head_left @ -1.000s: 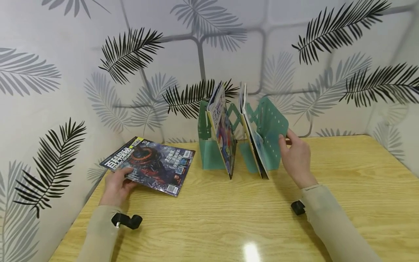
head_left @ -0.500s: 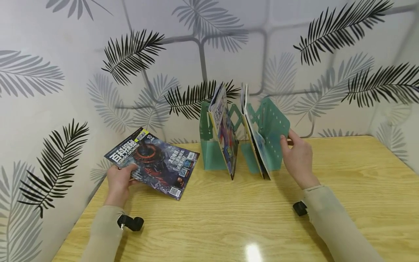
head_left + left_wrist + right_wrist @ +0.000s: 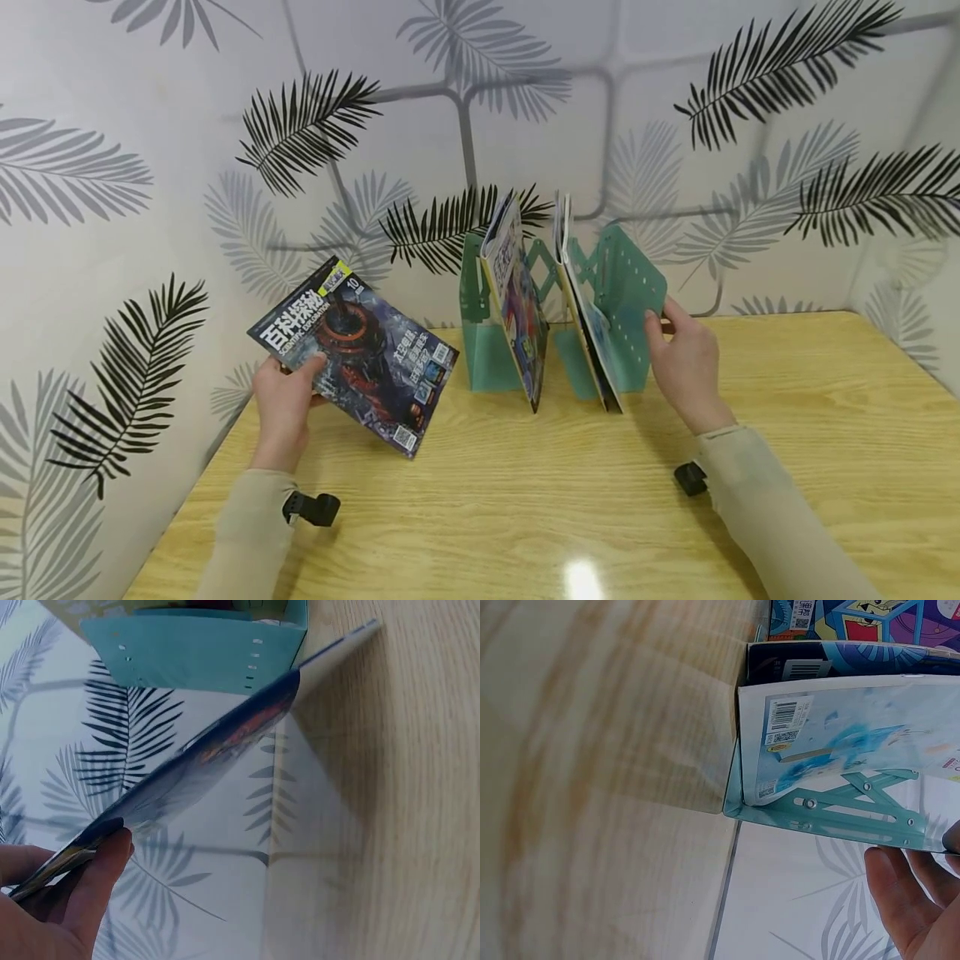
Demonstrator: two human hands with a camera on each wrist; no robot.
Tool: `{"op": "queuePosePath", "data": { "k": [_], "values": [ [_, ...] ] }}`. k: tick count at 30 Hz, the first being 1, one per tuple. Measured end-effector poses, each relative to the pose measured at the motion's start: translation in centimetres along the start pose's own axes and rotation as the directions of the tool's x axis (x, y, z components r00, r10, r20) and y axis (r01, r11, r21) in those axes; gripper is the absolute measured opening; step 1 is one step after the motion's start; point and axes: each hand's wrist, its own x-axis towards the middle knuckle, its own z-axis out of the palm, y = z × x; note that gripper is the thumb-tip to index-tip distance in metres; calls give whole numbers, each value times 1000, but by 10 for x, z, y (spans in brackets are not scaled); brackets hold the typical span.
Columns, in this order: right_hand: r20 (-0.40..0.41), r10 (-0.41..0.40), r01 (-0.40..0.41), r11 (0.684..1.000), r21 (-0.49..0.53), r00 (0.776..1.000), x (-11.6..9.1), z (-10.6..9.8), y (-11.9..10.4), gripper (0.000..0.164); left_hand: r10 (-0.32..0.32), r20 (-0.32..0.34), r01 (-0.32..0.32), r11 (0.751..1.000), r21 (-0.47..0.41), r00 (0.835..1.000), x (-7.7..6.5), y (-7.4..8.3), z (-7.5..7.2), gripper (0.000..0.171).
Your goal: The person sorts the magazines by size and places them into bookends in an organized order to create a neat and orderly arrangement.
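Observation:
My left hand (image 3: 285, 404) grips a dark magazine (image 3: 375, 358) by its left edge, thumb on the front cover. It is held tilted, and its underside shows in the left wrist view, with the fingers (image 3: 101, 881) below it. My right hand (image 3: 682, 367) holds the right end plate of a green expandable book rack (image 3: 630, 292) between thumb and fingers. In the rack lean a colourful magazine (image 3: 519, 304) at the left and white-edged magazines (image 3: 581, 317) nearer the right plate. In the right wrist view a pale blue cover (image 3: 855, 735) with a barcode faces the plate.
Everything stands on a light wooden table (image 3: 480, 500). Behind the rack rises a wall (image 3: 337, 142) with a leaf pattern. A gap lies between the two groups in the rack, crossed at the back by green scissor links (image 3: 542, 262).
My left hand has raised the magazine and tilted it more steeply, its top edge higher and its cover turned further towards me. The right hand stays on the rack's end plate.

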Motion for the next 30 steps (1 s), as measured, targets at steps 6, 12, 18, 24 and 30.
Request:
{"op": "queuePosePath", "data": {
  "k": [6,12,18,24,30],
  "values": [
    [-6,4,-4,1000,-2,1000,2,0,-1,24,144,-35,-142,989,50,989,-8,12,7,29],
    [-9,4,-4,1000,-2,1000,1,0,-1,24,278,-49,-268,952,151,959,-15,17,11,23],
    [-8,4,-4,1000,-4,1000,1,0,-1,24,395,-75,-364,893,266,916,-18,18,17,14],
    [-6,4,-4,1000,-1,1000,2,0,-1,24,424,-101,-389,886,252,900,-23,19,22,22],
    [-10,-1,1,1000,3,1000,1,1,0,24,447,-94,-412,874,255,890,-28,22,26,17]
  ]
}}
